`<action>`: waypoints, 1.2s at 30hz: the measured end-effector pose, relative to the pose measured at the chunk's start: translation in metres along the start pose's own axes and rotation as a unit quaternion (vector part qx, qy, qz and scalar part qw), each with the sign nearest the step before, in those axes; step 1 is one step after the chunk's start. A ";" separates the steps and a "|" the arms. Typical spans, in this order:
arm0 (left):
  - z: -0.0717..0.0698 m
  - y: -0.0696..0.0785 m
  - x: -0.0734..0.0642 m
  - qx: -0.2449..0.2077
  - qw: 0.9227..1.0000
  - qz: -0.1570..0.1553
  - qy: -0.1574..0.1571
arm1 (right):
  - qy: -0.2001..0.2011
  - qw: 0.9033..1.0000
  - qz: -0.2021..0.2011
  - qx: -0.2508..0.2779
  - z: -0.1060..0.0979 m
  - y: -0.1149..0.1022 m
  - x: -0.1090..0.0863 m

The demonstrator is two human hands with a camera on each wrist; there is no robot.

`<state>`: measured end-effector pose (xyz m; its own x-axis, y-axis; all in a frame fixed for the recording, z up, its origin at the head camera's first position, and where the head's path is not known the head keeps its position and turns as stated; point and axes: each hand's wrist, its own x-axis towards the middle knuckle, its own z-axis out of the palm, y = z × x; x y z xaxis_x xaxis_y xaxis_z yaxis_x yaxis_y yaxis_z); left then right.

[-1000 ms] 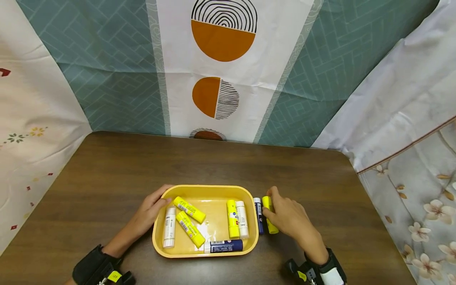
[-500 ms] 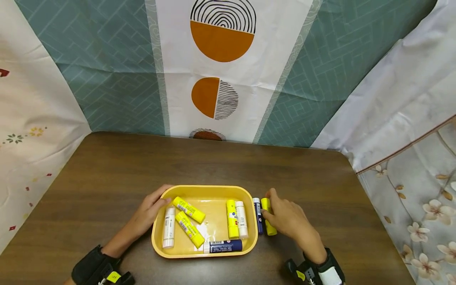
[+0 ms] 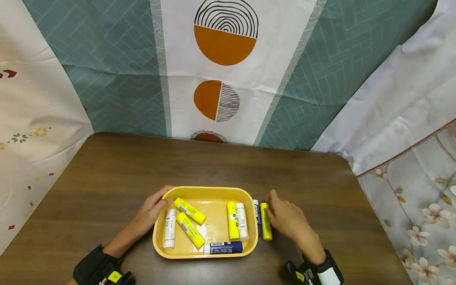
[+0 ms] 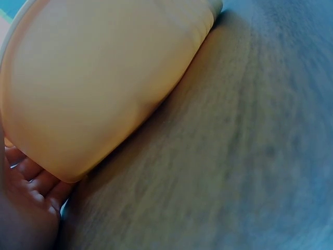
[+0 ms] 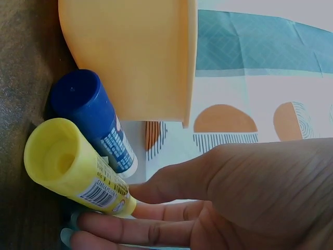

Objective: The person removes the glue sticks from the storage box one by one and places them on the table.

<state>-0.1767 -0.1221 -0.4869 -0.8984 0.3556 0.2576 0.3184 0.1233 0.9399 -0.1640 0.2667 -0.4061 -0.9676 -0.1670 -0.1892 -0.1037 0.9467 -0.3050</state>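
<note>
A yellow plastic tray sits near the table's front in the head view, holding several glue sticks. My left hand grips its left end, thumb over the rim and fingers against the outer wall. Just outside the right end lie a blue glue stick with a white cap and a yellow glue stick, side by side. My right hand is at the yellow one's right side. In the right wrist view its thumb meets the stick's far end, and the other fingers extend fairly straight alongside.
Inside the tray are yellow glue sticks, white ones and a blue one along the front wall. The brown table ends at a patterned cloth behind. Light curtains hang at both sides.
The yellow glue stick outside the tray has turned straighter, shifted slightly toward the front and closer beside the blue one. The right hand now covers less of it. The left hand stays on the tray.
</note>
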 end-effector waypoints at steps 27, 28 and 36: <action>0.002 -0.002 0.002 -0.019 1.000 -0.003 -0.015 | -0.004 1.000 0.025 0.003 0.001 0.003 -0.001; 0.001 -0.003 0.002 -0.018 1.000 0.002 -0.013 | -0.001 1.000 0.023 0.003 0.001 0.003 0.000; 0.001 -0.002 -0.001 -0.017 1.000 -0.009 -0.004 | 0.000 0.999 0.032 0.001 -0.003 0.002 -0.001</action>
<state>-0.1757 -0.1219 -0.4890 -0.9015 0.3605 0.2394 0.2918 0.0979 0.9514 -0.1635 0.2691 -0.4040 -0.9721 -0.1066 -0.2089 -0.0412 0.9546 -0.2950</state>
